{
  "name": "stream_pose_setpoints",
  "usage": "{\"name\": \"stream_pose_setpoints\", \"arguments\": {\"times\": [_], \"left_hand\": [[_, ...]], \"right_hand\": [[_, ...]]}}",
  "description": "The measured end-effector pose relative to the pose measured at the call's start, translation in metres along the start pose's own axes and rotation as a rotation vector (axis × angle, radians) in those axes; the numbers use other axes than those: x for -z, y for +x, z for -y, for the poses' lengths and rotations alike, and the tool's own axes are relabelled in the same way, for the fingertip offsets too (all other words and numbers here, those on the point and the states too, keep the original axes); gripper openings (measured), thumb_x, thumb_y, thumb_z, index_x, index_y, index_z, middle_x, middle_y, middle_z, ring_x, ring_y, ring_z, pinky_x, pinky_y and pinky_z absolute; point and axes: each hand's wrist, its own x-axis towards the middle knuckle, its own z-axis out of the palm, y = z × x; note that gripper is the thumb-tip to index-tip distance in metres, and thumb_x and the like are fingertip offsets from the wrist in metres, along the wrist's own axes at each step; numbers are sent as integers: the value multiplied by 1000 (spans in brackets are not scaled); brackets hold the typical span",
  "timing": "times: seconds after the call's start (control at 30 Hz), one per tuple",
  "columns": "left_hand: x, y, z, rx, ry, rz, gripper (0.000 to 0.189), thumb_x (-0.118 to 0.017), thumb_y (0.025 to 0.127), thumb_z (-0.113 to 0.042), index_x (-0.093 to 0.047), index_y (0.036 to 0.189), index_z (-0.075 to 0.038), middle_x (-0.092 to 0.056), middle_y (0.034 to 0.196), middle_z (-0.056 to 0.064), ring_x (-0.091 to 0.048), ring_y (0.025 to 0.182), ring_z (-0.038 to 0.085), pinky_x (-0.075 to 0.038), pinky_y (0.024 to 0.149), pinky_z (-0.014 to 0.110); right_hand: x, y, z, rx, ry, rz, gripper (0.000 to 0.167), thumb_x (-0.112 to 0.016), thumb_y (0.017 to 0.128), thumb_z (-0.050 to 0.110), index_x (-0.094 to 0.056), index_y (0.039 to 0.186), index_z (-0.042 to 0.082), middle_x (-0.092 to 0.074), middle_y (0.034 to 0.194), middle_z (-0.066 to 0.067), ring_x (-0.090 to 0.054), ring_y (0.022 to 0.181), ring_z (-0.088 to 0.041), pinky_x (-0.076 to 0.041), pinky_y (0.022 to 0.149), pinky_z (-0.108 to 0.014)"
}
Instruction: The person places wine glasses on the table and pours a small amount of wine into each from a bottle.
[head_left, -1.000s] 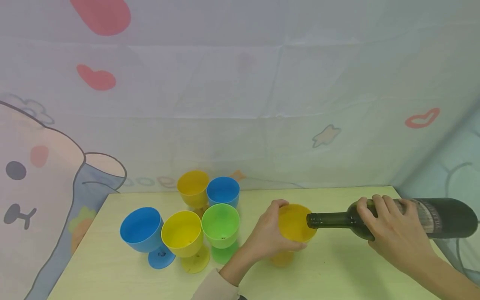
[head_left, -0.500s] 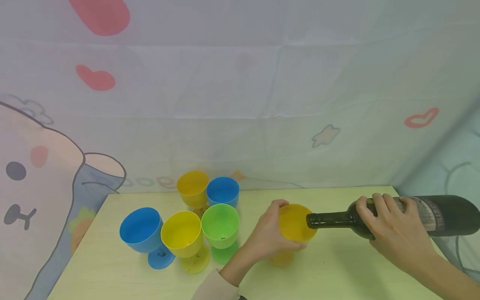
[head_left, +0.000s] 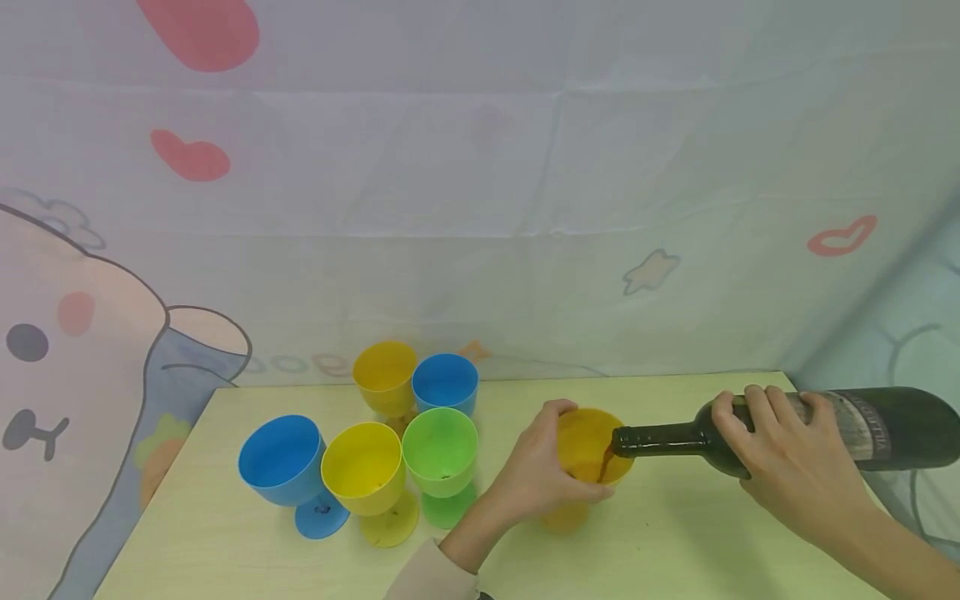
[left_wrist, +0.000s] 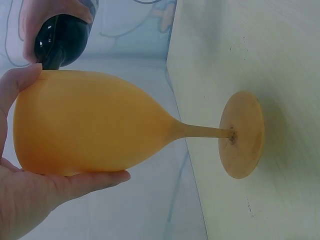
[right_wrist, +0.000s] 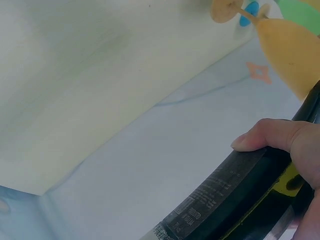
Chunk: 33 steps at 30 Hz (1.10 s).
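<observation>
My left hand [head_left: 536, 473] grips the bowl of an orange-yellow plastic goblet [head_left: 577, 446], thumb on one side and fingers on the other. In the left wrist view the stem and round foot of this goblet [left_wrist: 100, 122] show, the foot close to the tabletop. A dark green glass wine bottle [head_left: 892, 427] lies almost level in my right hand [head_left: 795, 458], which holds it round the shoulder. Its mouth is at the goblet's right rim, and a thin dark red stream runs from it into the bowl. The right wrist view shows the bottle's dark label [right_wrist: 215, 195].
Left of my left hand stand a green goblet [head_left: 441, 454], a yellow goblet [head_left: 365, 467] and a blue goblet [head_left: 281, 458]. Behind them are another yellow goblet [head_left: 386, 379] and a blue one [head_left: 446, 383]. A printed cloth [head_left: 450, 183] hangs behind the pale table [head_left: 675, 542].
The bottle's base end has risen slightly, then dropped a touch, while its mouth stayed at the rim. Dark red liquid now flows into the goblet. My left hand has kept its place.
</observation>
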Motion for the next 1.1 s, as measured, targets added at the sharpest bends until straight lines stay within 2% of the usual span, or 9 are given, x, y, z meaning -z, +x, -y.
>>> {"name": "stream_pose_setpoints", "arguments": {"times": [0.6,0.83,1.1], "left_hand": [[0,-2,1,7,-13,-3,85,-84,62,-27,-36,130,-8,-50,119,6,-49,102,23,-44,83,33],[0,-2,0,39,-19,-9,86,-84,62,-26,-35,131,-12,-49,119,4,-48,103,22,-43,84,34],[-1,-1,2,29,-22,-12,86,-84,62,-25,-35,131,-12,-49,120,4,-48,105,21,-43,87,36]], "right_hand": [[1,0,1,3,0,-4,75,-79,33,15,-48,99,-4,-46,78,-23,-48,70,-39,-38,59,-58],[1,1,1,2,1,0,75,-80,34,16,-48,99,-4,-46,78,-22,-48,70,-39,-38,59,-58],[0,0,1,-1,4,-4,74,-80,35,15,-47,98,-3,-46,78,-22,-48,70,-39,-38,59,-59]]}}
